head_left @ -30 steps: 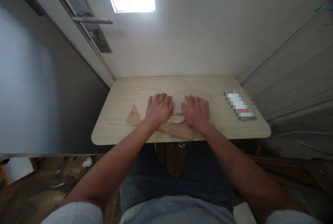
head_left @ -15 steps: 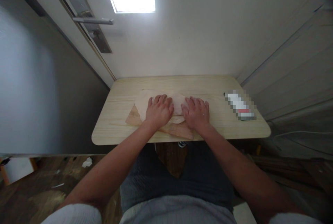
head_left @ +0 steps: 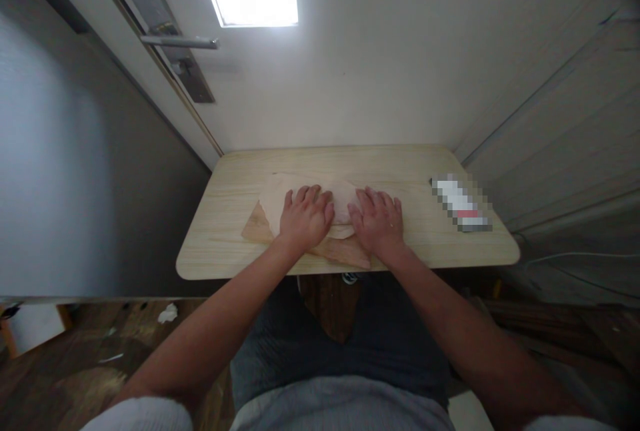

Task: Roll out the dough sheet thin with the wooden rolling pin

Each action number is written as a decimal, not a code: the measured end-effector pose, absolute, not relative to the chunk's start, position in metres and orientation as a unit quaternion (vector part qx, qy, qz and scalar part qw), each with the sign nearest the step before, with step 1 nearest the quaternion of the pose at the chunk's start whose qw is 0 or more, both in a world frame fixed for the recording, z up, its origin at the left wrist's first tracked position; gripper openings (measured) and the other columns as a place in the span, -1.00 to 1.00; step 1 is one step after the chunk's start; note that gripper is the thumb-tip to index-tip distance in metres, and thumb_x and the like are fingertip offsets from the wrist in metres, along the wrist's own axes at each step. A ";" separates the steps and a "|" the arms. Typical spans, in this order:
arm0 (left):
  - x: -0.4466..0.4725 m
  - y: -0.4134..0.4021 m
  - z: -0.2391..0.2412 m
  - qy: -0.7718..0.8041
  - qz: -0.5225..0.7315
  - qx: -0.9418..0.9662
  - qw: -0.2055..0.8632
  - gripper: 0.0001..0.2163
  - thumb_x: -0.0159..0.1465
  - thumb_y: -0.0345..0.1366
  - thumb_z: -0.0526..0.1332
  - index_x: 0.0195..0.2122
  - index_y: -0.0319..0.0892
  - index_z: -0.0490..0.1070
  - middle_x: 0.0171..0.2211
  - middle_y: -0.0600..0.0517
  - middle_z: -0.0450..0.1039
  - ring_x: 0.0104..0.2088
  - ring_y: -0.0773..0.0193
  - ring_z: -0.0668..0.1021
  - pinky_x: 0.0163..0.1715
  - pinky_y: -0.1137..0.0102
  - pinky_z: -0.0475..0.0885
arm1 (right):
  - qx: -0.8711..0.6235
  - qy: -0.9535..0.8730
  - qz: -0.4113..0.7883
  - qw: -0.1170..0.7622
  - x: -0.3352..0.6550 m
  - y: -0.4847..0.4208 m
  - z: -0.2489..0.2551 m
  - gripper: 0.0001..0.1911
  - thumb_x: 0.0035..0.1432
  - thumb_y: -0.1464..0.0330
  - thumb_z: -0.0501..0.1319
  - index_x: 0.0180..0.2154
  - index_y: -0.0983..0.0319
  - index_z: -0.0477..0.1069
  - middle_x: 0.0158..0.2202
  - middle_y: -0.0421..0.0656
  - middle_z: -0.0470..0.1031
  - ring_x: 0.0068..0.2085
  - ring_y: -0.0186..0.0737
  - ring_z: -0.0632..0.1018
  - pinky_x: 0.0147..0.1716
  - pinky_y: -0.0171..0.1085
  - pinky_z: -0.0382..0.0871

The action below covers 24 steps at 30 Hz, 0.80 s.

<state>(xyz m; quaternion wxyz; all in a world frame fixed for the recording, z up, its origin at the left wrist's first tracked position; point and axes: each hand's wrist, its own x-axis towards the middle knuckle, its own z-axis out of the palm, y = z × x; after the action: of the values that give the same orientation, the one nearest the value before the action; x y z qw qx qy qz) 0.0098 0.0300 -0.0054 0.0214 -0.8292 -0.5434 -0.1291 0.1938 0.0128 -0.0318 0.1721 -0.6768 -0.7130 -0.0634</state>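
A thin, cream-coloured sheet lies on the small wooden-topped table, and I cannot make out its material. Tan, grained pieces or flaps show from under its near edge and left corner; whether they belong to the same sheet is unclear. My left hand rests palm down on the sheet's middle, fingers stretched forward and slightly apart. On the right end, my right hand presses flat with its fingers spread. Between the two thumbs a pale fold or layer shows. The parts under both palms are hidden.
The table stands against a white door with a metal handle. A blurred-out flat object, perhaps a phone, lies at the table's right. A white cable runs along the right side. Crumpled paper lies on the floor.
Both hands stay nearly in place on the sheet. The view has shifted only very slightly.
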 end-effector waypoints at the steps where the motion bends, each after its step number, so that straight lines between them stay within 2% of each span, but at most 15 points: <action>1: 0.010 0.029 -0.005 -0.543 -0.128 -0.830 0.018 -0.59 0.50 -0.11 -0.12 0.22 0.02 0.37 0.29 -0.05 0.35 0.27 0.01 0.33 0.31 -0.05 0.12 | -0.676 -0.714 -0.063 0.172 0.194 0.012 -0.031 -0.45 0.44 0.11 -0.07 0.24 0.24 0.38 0.27 0.06 0.39 0.21 0.15 0.33 0.21 0.13 0.02; 10: 0.009 0.023 -0.004 -0.543 -0.128 -0.830 0.011 -0.57 0.51 -0.04 -0.15 0.28 0.20 0.32 0.32 0.06 0.32 0.29 0.01 0.31 0.29 -0.05 0.15 | -0.667 -0.722 -0.069 0.170 0.195 0.007 -0.032 -0.48 0.45 0.12 -0.08 0.17 0.19 0.46 0.30 -0.02 0.37 0.21 0.14 0.32 0.20 0.10 0.06; 15: 0.008 0.021 -0.005 -0.540 -0.132 -0.831 0.015 -0.57 0.51 -0.04 -0.15 0.21 0.19 0.41 0.31 0.07 0.33 0.28 0.01 0.33 0.28 -0.04 0.16 | -0.664 -0.723 -0.065 0.180 0.194 0.004 -0.032 -0.48 0.45 0.12 -0.08 0.15 0.19 0.48 0.29 -0.03 0.39 0.20 0.14 0.32 0.19 0.09 0.07; 24: 0.008 0.016 -0.004 -0.543 -0.132 -0.829 0.006 -0.57 0.51 -0.02 -0.16 0.20 0.20 0.41 0.31 0.07 0.34 0.28 0.01 0.33 0.29 -0.03 0.13 | -0.665 -0.721 -0.065 0.186 0.194 -0.002 -0.033 -0.49 0.45 0.12 -0.07 0.16 0.20 0.47 0.31 -0.04 0.36 0.22 0.11 0.31 0.20 0.07 0.08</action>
<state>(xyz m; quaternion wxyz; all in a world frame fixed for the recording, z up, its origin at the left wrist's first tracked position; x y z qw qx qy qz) 0.0084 0.0164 -0.0039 0.0061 -0.8295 -0.5425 -0.1325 0.1937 -0.0015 -0.0334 0.1859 -0.6645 -0.7208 -0.0650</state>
